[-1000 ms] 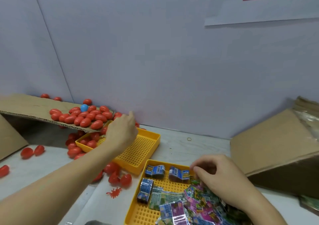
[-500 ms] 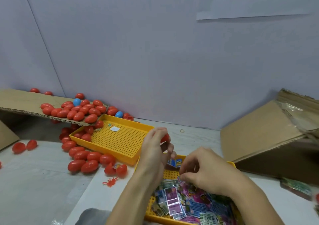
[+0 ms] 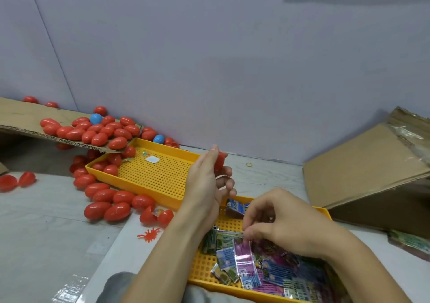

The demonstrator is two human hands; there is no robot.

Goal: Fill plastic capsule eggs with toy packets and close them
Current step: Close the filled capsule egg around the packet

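Observation:
My left hand holds a red capsule egg upright between thumb and fingers, above the gap between the two yellow trays. My right hand is lower right, over the near yellow tray, and pinches a green toy packet at its edge. Several colourful toy packets lie heaped in that tray. Several red capsule eggs lie on the table to the left, and a pile of them with a blue egg sits on a cardboard flap.
A second yellow perforated tray lies behind, with a few red eggs at its left end. A cardboard box stands at the right. An opened red egg and a red toy bug lie near my left forearm. A grey wall runs behind.
My left hand came back from the egg pile with a red egg and now holds it up over the trays. My right hand stayed in the packet tray and pinched a packet.

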